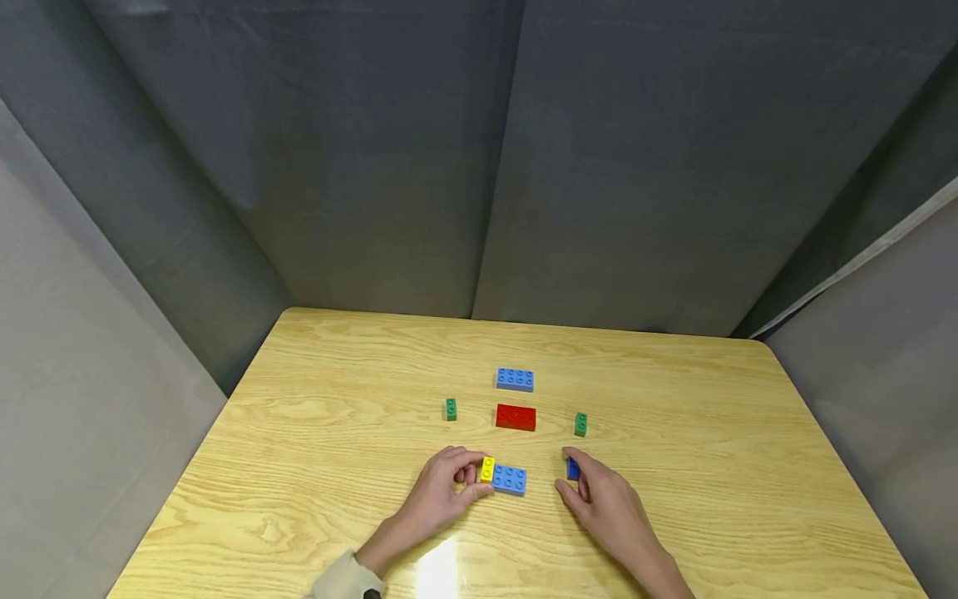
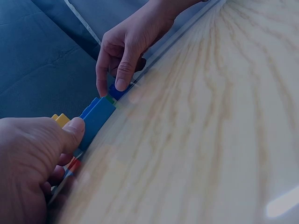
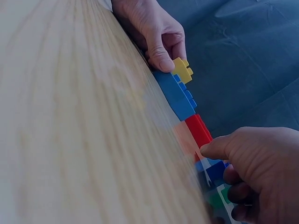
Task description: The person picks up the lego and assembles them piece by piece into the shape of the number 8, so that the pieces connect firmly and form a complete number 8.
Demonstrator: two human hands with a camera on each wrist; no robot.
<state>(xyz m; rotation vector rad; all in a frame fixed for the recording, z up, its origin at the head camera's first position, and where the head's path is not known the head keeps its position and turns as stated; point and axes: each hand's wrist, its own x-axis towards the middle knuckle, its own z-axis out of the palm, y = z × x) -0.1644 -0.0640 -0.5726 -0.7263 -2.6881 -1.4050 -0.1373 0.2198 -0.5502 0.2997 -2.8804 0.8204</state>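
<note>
In the head view my left hand (image 1: 443, 489) pinches the left end of a light blue building brick (image 1: 510, 479), which carries a small yellow brick (image 1: 487, 469) on that end. Index finger and thumb lie on opposite sides of this pair. The left wrist view shows the thumb against the yellow brick's side. To the right, my right hand (image 1: 609, 503) has its thumb and index finger around a small dark blue brick (image 1: 573, 469) low at the tabletop. Part of that brick is hidden by the hand.
Behind the hands on the wooden table (image 1: 337, 466) lies a red brick (image 1: 516, 418), with another light blue brick (image 1: 515, 380) farther back. Small green bricks stand left (image 1: 451, 409) and right (image 1: 580, 424) of the red one. Grey curtains (image 1: 389, 183) enclose the table.
</note>
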